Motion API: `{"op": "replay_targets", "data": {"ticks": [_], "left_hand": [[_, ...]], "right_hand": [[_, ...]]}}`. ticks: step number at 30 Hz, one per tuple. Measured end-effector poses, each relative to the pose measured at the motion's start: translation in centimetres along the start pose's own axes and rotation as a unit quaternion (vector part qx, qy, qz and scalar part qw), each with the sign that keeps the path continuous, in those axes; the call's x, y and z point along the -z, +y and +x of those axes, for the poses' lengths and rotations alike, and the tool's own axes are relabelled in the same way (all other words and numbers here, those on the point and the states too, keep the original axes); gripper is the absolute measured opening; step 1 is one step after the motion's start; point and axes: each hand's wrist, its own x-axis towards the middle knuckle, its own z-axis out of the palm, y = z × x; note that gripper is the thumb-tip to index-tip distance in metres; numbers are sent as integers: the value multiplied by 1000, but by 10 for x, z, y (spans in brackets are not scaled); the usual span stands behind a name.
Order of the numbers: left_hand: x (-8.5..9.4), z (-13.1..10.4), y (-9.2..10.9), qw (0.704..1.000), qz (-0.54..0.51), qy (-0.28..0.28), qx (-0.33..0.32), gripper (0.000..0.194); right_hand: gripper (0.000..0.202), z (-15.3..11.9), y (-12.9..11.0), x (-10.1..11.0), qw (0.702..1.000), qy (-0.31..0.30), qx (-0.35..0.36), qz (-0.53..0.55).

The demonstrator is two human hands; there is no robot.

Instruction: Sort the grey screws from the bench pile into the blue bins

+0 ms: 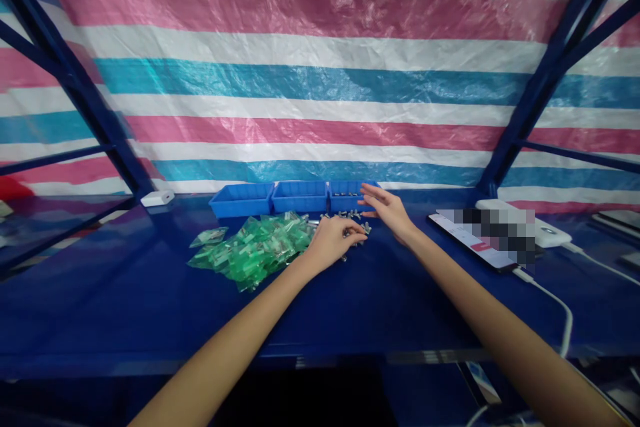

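Note:
Low over the blue table, my left hand (331, 241) has its fingers curled in a pinch among small shiny metal parts (356, 215). Whatever lies between its fingertips is too small to make out. My right hand (390, 212) is open, fingers stretched to the left in front of the right blue bin (345, 201), where a few small metal pieces show inside. Beside my left hand, on its left, lies a heap of small clear bags with green contents (260, 247).
Two more blue bins, the middle one (300, 197) and the left one (241, 200), stand in the row. A phone (465, 237) with a cable and a white power bank (553, 232) lie at right. A white adapter (157, 198) sits back left. Blue frame posts (533, 83) flank the table.

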Motion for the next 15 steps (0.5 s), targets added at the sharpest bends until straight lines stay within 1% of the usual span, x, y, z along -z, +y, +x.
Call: {"op": "replay_targets", "data": {"ticks": [4,7,11,15], "left_hand": [[7,1,5,994,-22,103,41,14],[10,2,7,982,-69,164,69,14],[9,4,3,968,-131,202,67,15],[8,5,0,961,-148,224,63,15]], "right_hand": [[21,-8,4,-6,997,-53,-50,-37],[25,-14,5,-13,991,-92,-93,-17],[27,-20,-1,-20,982,-120,-138,52],[26,-23,-8,-21,977,-124,-149,89]]}}
